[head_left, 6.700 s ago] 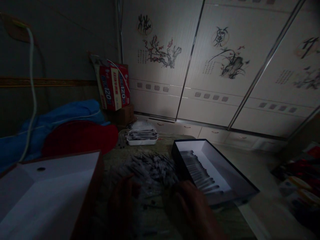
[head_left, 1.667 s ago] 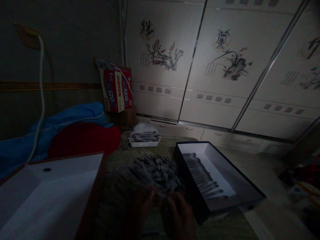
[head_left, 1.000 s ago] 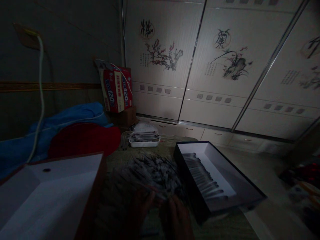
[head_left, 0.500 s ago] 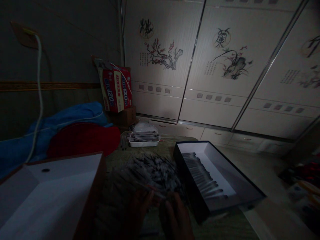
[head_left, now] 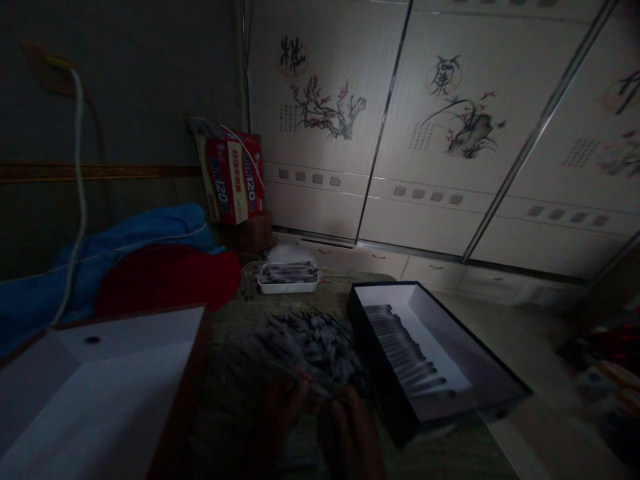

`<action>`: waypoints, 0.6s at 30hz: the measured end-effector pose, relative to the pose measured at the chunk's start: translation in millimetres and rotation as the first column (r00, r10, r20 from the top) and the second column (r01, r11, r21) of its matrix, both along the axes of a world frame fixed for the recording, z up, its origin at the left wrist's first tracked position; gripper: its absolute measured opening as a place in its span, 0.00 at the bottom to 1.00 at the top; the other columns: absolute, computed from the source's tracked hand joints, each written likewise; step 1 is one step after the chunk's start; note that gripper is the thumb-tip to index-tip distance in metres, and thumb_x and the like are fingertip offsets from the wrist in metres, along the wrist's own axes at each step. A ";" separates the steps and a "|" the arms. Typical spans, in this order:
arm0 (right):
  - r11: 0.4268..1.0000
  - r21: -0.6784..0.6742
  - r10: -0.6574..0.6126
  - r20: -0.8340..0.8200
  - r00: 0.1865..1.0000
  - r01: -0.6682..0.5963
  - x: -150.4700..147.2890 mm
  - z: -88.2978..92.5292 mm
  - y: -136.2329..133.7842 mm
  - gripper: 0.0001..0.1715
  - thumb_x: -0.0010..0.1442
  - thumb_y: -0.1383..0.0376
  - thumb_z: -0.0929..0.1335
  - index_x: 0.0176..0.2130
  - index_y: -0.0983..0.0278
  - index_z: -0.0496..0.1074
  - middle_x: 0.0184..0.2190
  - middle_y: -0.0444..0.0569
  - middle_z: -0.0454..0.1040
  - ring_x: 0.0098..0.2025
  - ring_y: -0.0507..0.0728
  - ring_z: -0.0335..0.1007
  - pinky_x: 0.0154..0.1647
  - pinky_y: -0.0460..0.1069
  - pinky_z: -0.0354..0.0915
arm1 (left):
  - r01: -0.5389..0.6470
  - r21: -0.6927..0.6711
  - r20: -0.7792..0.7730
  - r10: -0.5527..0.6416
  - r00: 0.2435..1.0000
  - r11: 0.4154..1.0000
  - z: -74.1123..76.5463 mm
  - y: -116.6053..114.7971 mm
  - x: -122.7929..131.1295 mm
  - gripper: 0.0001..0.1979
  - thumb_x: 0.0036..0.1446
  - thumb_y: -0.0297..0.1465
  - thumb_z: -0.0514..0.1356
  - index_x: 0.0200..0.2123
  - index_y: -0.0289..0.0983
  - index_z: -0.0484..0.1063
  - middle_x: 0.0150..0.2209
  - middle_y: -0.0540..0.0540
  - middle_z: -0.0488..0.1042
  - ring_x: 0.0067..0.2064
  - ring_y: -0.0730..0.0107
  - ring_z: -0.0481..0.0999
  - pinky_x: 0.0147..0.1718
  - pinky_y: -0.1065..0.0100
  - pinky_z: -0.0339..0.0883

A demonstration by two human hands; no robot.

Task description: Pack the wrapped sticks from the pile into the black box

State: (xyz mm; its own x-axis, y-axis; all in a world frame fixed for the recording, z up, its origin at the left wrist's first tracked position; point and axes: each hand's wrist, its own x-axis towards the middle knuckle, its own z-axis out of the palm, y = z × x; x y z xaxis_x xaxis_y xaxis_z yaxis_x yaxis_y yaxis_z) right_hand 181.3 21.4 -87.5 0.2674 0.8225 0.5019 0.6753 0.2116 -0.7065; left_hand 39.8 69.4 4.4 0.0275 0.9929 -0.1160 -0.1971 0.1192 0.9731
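Low in the dim view, my left hand and my right hand are close together, fingers closed around a thin pen-like stick that spans between them. Its details are too dark to make out. Just beyond them lies a heap of dark and clear thin sticks on the table. To the right, a dark-edged box with a white inside holds a row of similar sticks. A white tray behind the heap is filled with more of them.
An open box with a pale inside stands at the left. Behind it lie a red cloth and a blue cloth. A red carton rests on a brown box. Sliding cabinet doors line the back.
Both hands stay in nearly the same place around the stick. My right hand's fingers have shifted slightly. The boxes and heap look the same.
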 end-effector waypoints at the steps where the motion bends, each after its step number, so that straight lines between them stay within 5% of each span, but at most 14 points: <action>1: 1.000 -0.017 0.016 -0.008 1.000 -0.016 2.1 -1.3 1.6 0.20 0.65 0.51 0.60 0.47 0.56 0.72 0.41 0.49 0.79 0.42 0.58 0.77 0.39 0.50 0.74 | -0.002 0.011 0.004 0.002 1.000 1.000 -0.6 -0.1 0.2 0.18 0.37 0.48 0.68 0.23 0.39 0.74 0.19 0.49 0.78 0.22 0.63 0.78 0.24 0.65 0.74; 5: 0.999 0.027 0.040 0.029 0.999 -0.041 9.1 -8.5 2.1 0.18 0.59 0.48 0.65 0.41 0.55 0.75 0.42 0.49 0.79 0.46 0.61 0.75 0.45 0.53 0.71 | 0.034 0.025 0.011 -0.035 0.999 0.999 -4.7 -0.9 0.3 0.18 0.38 0.47 0.68 0.25 0.39 0.74 0.21 0.49 0.79 0.24 0.64 0.79 0.25 0.67 0.74; 11: 0.999 0.038 -0.014 0.037 0.999 0.013 1.4 -12.1 -2.7 0.17 0.64 0.54 0.62 0.47 0.56 0.72 0.45 0.50 0.78 0.47 0.59 0.74 0.49 0.52 0.68 | 0.015 -0.003 -0.031 -0.015 0.999 1.000 -6.4 1.6 -1.3 0.23 0.37 0.51 0.67 0.27 0.37 0.74 0.21 0.48 0.80 0.25 0.63 0.79 0.25 0.67 0.73; 18: 1.000 -0.001 -0.022 0.050 0.999 0.022 7.0 -2.9 -2.2 0.23 0.58 0.43 0.63 0.38 0.54 0.76 0.41 0.49 0.79 0.48 0.64 0.72 0.51 0.58 0.66 | 0.042 0.057 -0.107 -0.036 0.994 0.997 -5.9 -0.7 -1.8 0.22 0.41 0.51 0.64 0.28 0.37 0.74 0.22 0.47 0.79 0.26 0.62 0.79 0.28 0.65 0.74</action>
